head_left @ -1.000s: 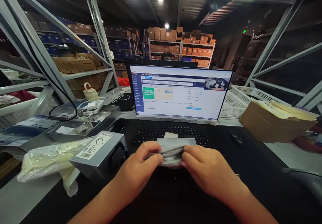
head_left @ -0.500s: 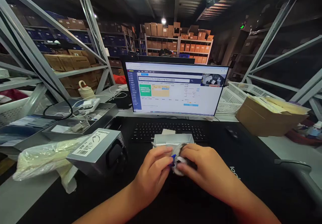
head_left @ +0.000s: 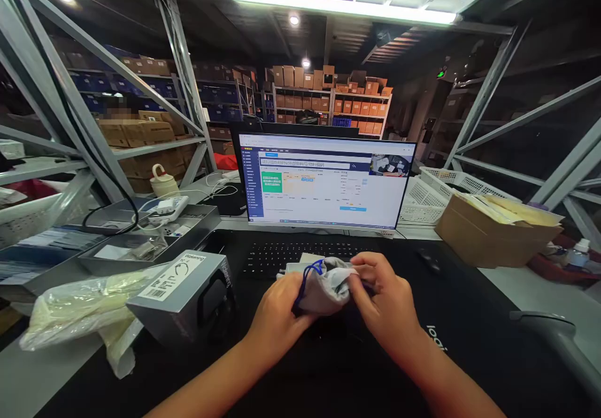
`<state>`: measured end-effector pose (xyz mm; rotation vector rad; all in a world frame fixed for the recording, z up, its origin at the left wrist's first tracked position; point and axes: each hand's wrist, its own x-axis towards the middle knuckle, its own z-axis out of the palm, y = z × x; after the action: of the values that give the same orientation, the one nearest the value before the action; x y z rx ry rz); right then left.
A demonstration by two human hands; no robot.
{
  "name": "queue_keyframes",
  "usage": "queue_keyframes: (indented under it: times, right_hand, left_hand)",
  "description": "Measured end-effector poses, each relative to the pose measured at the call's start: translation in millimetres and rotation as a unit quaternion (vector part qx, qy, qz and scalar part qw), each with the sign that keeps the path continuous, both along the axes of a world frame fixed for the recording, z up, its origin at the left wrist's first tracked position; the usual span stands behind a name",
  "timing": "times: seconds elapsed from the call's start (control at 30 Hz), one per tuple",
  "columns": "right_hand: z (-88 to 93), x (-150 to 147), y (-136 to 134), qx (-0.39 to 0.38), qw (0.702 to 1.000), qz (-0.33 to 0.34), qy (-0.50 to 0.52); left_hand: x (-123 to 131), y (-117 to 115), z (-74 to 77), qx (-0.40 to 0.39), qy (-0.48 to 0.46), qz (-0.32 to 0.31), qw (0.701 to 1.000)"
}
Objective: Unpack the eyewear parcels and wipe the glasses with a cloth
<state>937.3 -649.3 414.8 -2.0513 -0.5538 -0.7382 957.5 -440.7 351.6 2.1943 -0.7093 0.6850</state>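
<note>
A small grey cloth pouch (head_left: 325, 290) with a blue drawstring (head_left: 307, 276) is held between both hands over the black desk mat (head_left: 460, 336). My left hand (head_left: 277, 315) grips its lower left side. My right hand (head_left: 385, 296) pinches its right edge near the mouth. Behind the pouch a small grey open box (head_left: 292, 268) shows in part, just before the black keyboard (head_left: 310, 252). A monitor (head_left: 323, 180) with a web page stands beyond the keyboard.
A grey labelled box (head_left: 181, 296) and a clear plastic bag (head_left: 79, 308) lie at the left. Metal trays (head_left: 141, 236) with cables sit behind them. A cardboard box (head_left: 493, 230) and white baskets (head_left: 441, 186) stand at the right; a dark handheld scanner (head_left: 554, 330) lies at the right edge.
The pouch has been lifted higher and its blue drawstring now shows at the top left. Both hands have shifted up with it, in front of the small box.
</note>
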Motion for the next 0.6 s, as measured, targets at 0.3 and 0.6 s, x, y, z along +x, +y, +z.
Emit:
queue_keyframes:
  times: [0.3, 0.6]
  right_hand:
    - [12.6, -1.2, -13.4, -0.161, 0.986, 0.051, -0.004]
    - [22.0, -4.6, -12.4, -0.218, 0.941, 0.202, 0.164]
  left_hand:
    - [4.7, 20.5, 24.1, 0.074, -0.068, -0.045, 0.994]
    - [-9.0, 35.5, 30.0, 0.219, -0.103, 0.011, 0.970]
